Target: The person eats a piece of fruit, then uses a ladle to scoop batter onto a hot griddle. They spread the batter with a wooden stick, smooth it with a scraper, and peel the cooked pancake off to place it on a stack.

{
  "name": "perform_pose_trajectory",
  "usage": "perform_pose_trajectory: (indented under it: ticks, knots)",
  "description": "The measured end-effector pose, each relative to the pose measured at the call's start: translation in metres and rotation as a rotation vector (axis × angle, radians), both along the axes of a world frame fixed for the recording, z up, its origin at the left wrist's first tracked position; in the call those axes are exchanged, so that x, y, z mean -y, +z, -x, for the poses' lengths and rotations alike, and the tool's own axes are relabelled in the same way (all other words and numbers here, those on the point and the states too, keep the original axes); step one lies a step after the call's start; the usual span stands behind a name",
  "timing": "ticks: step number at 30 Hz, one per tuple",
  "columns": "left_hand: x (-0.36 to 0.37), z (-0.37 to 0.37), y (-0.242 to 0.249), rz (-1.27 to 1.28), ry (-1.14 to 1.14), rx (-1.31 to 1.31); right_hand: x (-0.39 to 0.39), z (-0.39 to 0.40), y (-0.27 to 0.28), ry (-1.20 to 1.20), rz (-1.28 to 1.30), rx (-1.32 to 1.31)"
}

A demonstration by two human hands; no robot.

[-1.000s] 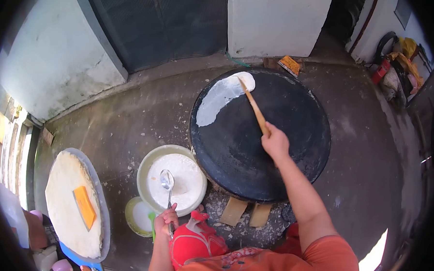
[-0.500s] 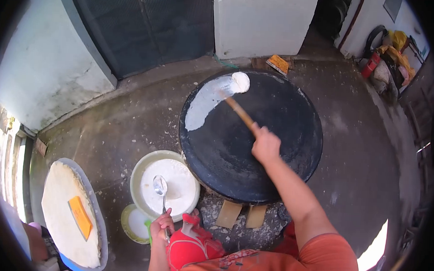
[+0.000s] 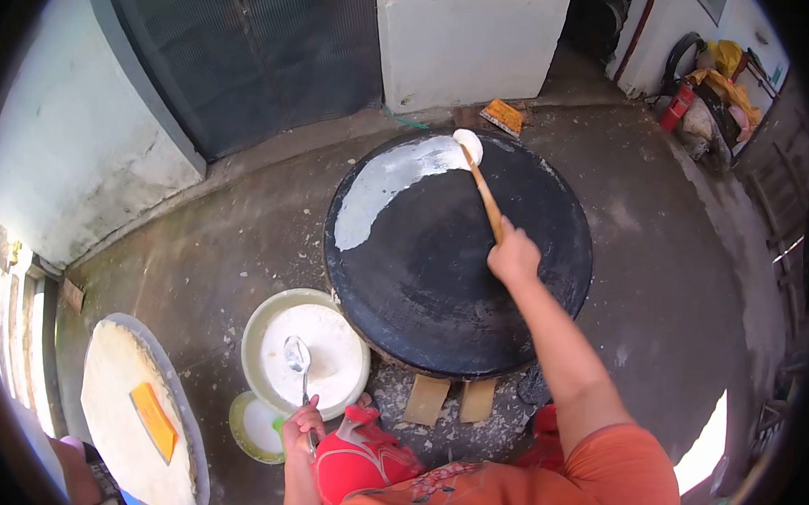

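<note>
My right hand [image 3: 515, 254] is closed around a wooden spreader [image 3: 486, 197], reaching over a big round black griddle [image 3: 439, 281]. At the griddle's far edge the spreader's tip meets a white lump of batter [image 3: 470, 144]. A curved film of batter [image 3: 371, 197] runs from that lump down the griddle's left side. Low by my left knee, my left hand [image 3: 304, 424] grips the handle of a metal spoon [image 3: 297, 352]. The spoon's bowl is above the white batter [image 3: 329, 335] in a large pale basin [image 3: 253, 336].
A smaller greenish bowl [image 3: 242, 426] of white liquid stands beside the basin. At left, a stack of thin pale sheets [image 3: 115, 375] carries an orange scraper [image 3: 153, 420]. Cardboard pieces [image 3: 427, 400] lie below the griddle. An orange-topped object [image 3: 503, 115] is behind it; a red cylinder [image 3: 677, 106] is farther right.
My right hand has swept the spreader and batter lump rightward along the griddle's far edge, lengthening the film. My left hand still holds the spoon over the basin. The whole view has shifted slightly.
</note>
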State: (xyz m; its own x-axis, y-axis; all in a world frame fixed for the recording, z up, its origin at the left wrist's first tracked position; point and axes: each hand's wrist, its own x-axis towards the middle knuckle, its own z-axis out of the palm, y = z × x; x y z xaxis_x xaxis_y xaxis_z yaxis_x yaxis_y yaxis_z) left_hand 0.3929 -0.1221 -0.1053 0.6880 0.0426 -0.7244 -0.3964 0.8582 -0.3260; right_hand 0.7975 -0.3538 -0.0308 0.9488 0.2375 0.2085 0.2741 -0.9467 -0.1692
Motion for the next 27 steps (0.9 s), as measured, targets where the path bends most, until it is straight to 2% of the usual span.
perform_pose_trajectory:
  ticks: [1, 3, 4, 5, 7, 9, 11, 14, 16, 17, 19, 22, 25, 27]
  knots:
    - [-0.002, 0.000, -0.003, 0.003, -0.006, 0.010, -0.002, 0.022, -0.010, -0.020, -0.072, -0.002]
    - [-0.002, -0.002, -0.007, -0.045, 0.002, -0.011, -0.016, 0.071, 0.002, 0.213, -0.077, -0.078]
    - [-0.001, -0.003, -0.006, -0.023, 0.006, -0.013, -0.018, 0.071, -0.007, 0.361, -0.042, -0.087]
    - [0.000, -0.004, -0.004, -0.023, -0.001, -0.021, -0.016, 0.056, -0.010, 0.354, -0.044, -0.095]
    - [0.003, -0.003, 0.001, -0.024, -0.007, -0.022, -0.003, 0.008, -0.005, 0.028, 0.163, 0.023]
    - [0.000, 0.002, 0.001, -0.018, -0.008, -0.032, 0.021, -0.007, 0.004, -0.025, 0.138, -0.054]
    - [-0.002, -0.001, -0.004, -0.004, -0.013, -0.019, 0.018, 0.012, 0.001, -0.114, -0.039, -0.142]
    - [-0.002, -0.002, -0.005, -0.081, -0.001, -0.026, -0.012, 0.033, 0.005, 0.002, -0.103, -0.065]
    - [0.000, -0.005, -0.003, -0.073, -0.013, -0.054, -0.025, 0.004, 0.005, 0.116, 0.170, 0.046]
    - [0.000, -0.004, -0.001, -0.066, -0.023, -0.078, -0.014, -0.021, -0.001, 0.017, 0.182, 0.103]
    - [-0.004, 0.004, 0.000, -0.056, -0.026, -0.074, 0.020, -0.029, 0.008, -0.034, 0.133, -0.035]
    - [-0.008, -0.005, -0.002, -0.048, -0.025, -0.064, 0.025, 0.036, 0.022, -0.088, 0.021, -0.121]
    - [-0.004, -0.014, 0.005, -0.078, -0.019, -0.136, 0.007, 0.069, 0.004, 0.211, -0.015, -0.131]
    - [-0.003, -0.014, 0.009, -0.097, -0.032, -0.123, 0.011, 0.028, -0.008, 0.096, 0.217, 0.022]
